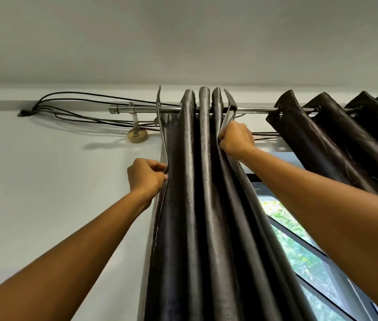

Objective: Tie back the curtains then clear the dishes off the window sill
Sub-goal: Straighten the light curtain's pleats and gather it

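A dark, shiny left curtain hangs bunched in tight folds from a metal rod. My left hand pinches its left edge well below the rod. My right hand grips the curtain's right edge just under the rod. A second dark curtain hangs gathered on the same rod to the right. The window sill and the dishes are out of view.
Black cables run along the white wall from a hole at upper left, past the rod bracket. Window panes with green foliage outside show between the curtains. The ceiling is close above.
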